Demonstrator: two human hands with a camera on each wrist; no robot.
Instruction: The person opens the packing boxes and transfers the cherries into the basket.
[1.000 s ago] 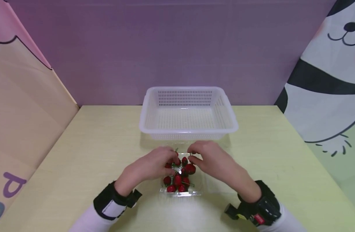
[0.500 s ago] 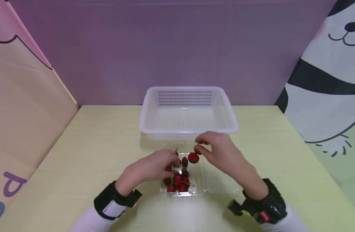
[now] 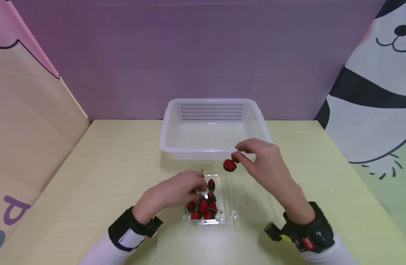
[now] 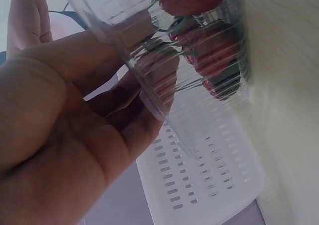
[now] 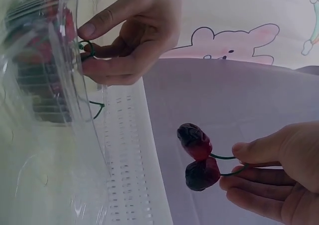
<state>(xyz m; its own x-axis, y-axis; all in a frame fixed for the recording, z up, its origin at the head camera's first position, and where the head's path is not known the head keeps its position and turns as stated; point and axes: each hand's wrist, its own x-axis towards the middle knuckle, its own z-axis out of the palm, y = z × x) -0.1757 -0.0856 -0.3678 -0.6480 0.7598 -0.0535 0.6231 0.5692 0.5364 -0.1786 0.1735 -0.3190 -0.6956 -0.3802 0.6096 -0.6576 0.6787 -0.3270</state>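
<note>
Light in the head view is even and moderately bright, coming from above. Glare whitens the tabletop (image 3: pixel 90 184) at six o'clock; soft shadows lie below the left wristband (image 3: pixel 124 228) at seven, the right wristband (image 3: pixel 317 232) at four. Glints dot the clear tray (image 3: pixel 222 221). The purple backdrop (image 3: pixel 203 55) at twelve is dimmer. The left wrist view is hazy, its left hand (image 4: pixel 65 128) shaded toward nine. In the right wrist view, two cherries (image 5: pixel 201 160) at five sit dark; plastic reflections at ten perhaps hide some outlines.
</note>
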